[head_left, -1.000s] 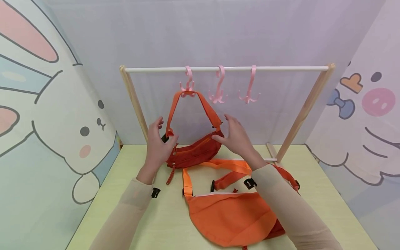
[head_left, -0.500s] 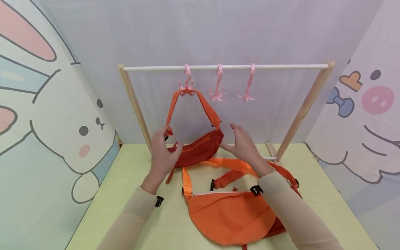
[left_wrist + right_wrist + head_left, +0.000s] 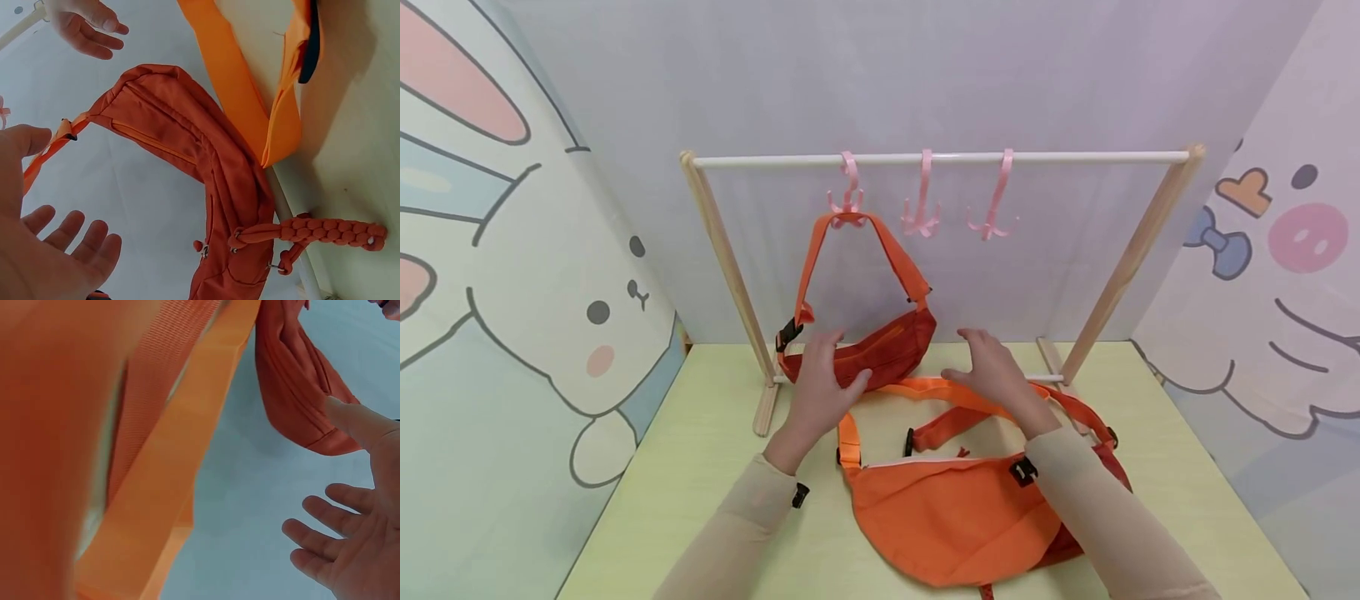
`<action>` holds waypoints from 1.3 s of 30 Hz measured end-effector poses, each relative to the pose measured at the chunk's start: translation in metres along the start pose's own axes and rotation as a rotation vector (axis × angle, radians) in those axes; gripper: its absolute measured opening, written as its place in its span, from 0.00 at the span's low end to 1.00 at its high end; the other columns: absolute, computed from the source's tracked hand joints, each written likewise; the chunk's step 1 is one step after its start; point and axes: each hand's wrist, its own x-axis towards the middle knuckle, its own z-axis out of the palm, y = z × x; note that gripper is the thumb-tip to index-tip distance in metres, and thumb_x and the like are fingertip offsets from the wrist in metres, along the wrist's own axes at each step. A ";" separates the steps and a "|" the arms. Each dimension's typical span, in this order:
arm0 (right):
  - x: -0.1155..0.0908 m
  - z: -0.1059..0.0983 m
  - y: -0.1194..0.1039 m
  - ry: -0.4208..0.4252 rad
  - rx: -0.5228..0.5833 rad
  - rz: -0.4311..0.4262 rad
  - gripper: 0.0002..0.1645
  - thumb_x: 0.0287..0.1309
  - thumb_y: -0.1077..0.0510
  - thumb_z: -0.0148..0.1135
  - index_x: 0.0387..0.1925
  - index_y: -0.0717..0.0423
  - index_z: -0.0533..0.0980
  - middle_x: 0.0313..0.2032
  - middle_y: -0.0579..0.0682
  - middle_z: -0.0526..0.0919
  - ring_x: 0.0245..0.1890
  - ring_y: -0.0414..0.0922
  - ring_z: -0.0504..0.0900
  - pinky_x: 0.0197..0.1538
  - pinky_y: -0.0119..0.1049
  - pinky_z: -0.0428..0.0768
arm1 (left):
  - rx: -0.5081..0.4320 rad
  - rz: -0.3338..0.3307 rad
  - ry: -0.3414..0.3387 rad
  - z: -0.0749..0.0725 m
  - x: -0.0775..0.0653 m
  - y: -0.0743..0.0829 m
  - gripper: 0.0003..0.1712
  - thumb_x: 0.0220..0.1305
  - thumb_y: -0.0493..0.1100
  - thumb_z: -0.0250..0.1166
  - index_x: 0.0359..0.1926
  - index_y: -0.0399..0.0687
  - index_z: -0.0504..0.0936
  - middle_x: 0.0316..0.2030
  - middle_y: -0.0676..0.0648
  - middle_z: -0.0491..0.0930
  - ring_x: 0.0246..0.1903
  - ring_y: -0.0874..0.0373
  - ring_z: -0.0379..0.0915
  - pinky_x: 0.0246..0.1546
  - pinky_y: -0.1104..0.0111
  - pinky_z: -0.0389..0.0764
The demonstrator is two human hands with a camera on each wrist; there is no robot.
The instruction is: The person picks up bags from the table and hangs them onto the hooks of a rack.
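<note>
A rust-red waist bag hangs by its orange strap from the leftmost pink hook, tilted lower at its left end. My left hand is in front of that lower end, fingers spread and holding nothing; it hides part of the bag. In the left wrist view a braided zipper pull dangles from the bag. To the right of the bag, my right hand stands apart from it with relaxed, empty fingers, above the strap of a larger orange bag lying on the table.
The wooden rack carries a white rod with two more pink hooks, a middle hook and a right hook. Another dark red bag lies partly under the orange one. Printed cloth walls surround the table.
My left hand has come away from the bag's left buckle, moving right and toward me. My right hand has drawn back from the bag's right end. The bag stays hanging.
</note>
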 end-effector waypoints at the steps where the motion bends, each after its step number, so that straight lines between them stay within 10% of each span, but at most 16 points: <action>1: -0.001 0.002 0.002 -0.014 -0.001 0.008 0.53 0.62 0.44 0.77 0.77 0.64 0.63 0.72 0.67 0.69 0.68 0.66 0.71 0.69 0.65 0.70 | 0.022 0.001 -0.022 0.003 -0.001 -0.001 0.41 0.68 0.48 0.74 0.75 0.41 0.66 0.66 0.40 0.71 0.66 0.43 0.66 0.65 0.46 0.73; 18: -0.007 0.033 0.022 -0.121 -0.179 0.012 0.42 0.63 0.45 0.77 0.67 0.65 0.72 0.60 0.63 0.78 0.55 0.63 0.76 0.62 0.61 0.76 | 0.066 -0.039 -0.214 0.030 -0.014 -0.010 0.45 0.66 0.53 0.77 0.76 0.43 0.67 0.68 0.39 0.72 0.66 0.44 0.68 0.65 0.46 0.75; 39: -0.004 0.055 0.035 -0.120 -0.240 -0.014 0.23 0.61 0.48 0.79 0.48 0.54 0.77 0.39 0.49 0.82 0.40 0.52 0.79 0.51 0.58 0.72 | 0.092 -0.077 -0.274 0.041 -0.023 -0.006 0.45 0.66 0.53 0.77 0.77 0.46 0.67 0.67 0.41 0.72 0.64 0.44 0.69 0.64 0.47 0.76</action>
